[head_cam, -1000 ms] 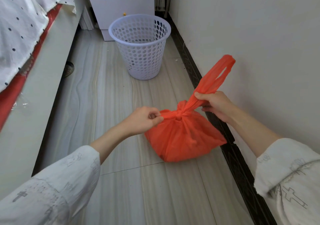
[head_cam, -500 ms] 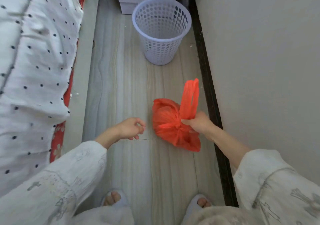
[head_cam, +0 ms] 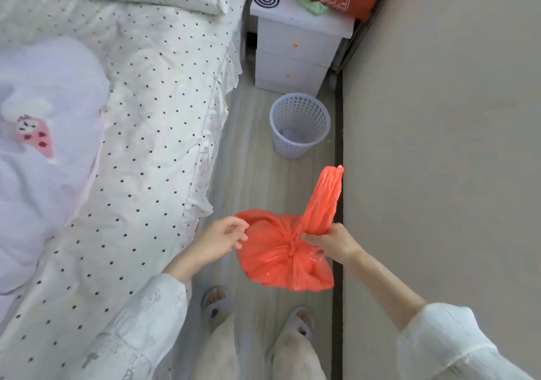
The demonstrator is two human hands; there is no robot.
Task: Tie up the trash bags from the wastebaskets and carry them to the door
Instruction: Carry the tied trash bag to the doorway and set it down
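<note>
two slippered feet (head_cam: 218, 306) on the narrow floor strip (head_cam: 257, 180) between bed (head_cam: 152, 122) and wall (head_cam: 439, 145). one red trash bag (head_cam: 281, 259), knotted, hangs off the floor; right hand (head_cam: 333, 242) pinched shut on its upright handle by the knot. left hand (head_cam: 222, 237) loosely open, fingertips at the bag's left edge. one empty white wastebasket (head_cam: 300, 125) beyond, one nightstand (head_cam: 295, 49) past it.

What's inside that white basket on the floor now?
The wastebasket looks empty: its pale bottom shows through the open top, with no liner. The tied red bag hangs from the right hand; the plastic hides what is in the bag.
</note>
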